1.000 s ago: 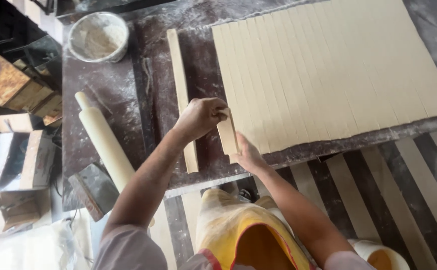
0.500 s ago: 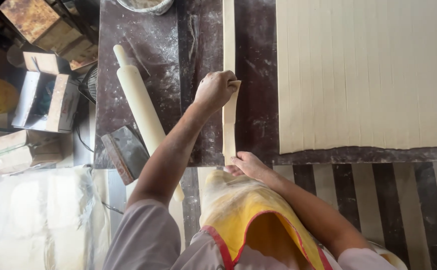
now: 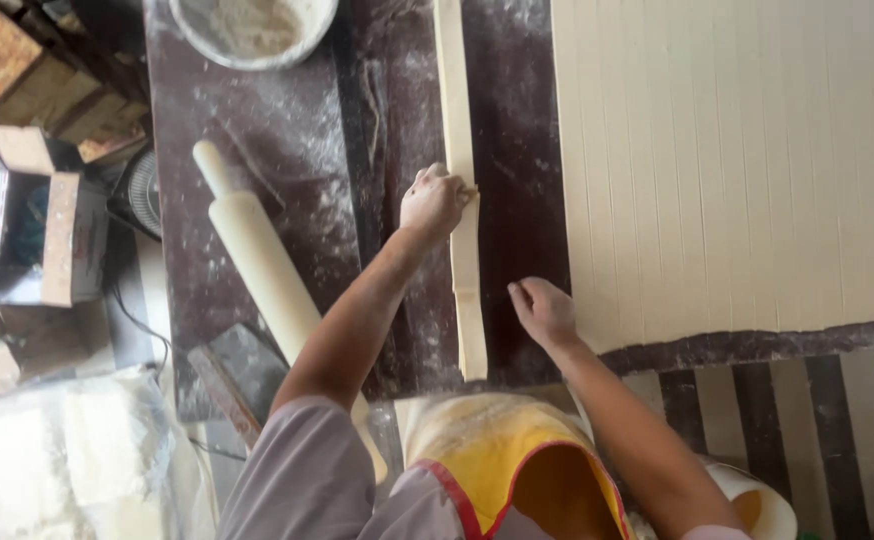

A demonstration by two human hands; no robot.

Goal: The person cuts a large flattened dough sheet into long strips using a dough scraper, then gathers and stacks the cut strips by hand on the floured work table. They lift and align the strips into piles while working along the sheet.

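a: what differs from half a second ago?
b: our right hand [image 3: 545, 312] has left the near end of the dough strip [image 3: 465, 200] and hangs loosely curled, holding nothing, between it and the dough sheet [image 3: 737, 160].
a: containers?
b: a bowl [image 3: 253, 30] of flour at the top; an open cardboard box [image 3: 27, 225] at left, contents unclear.
a: and our left hand [image 3: 435, 200]?
b: it pinches the strip's middle on the floured table [image 3: 287, 130], beside the rolling pin [image 3: 267, 270].

Our floured dark table [image 3: 287, 150] carries, left of the dough sheet [image 3: 737, 160]: strip [image 3: 462, 200], rolling pin [image 3: 262, 260], bowl [image 3: 252, 30].
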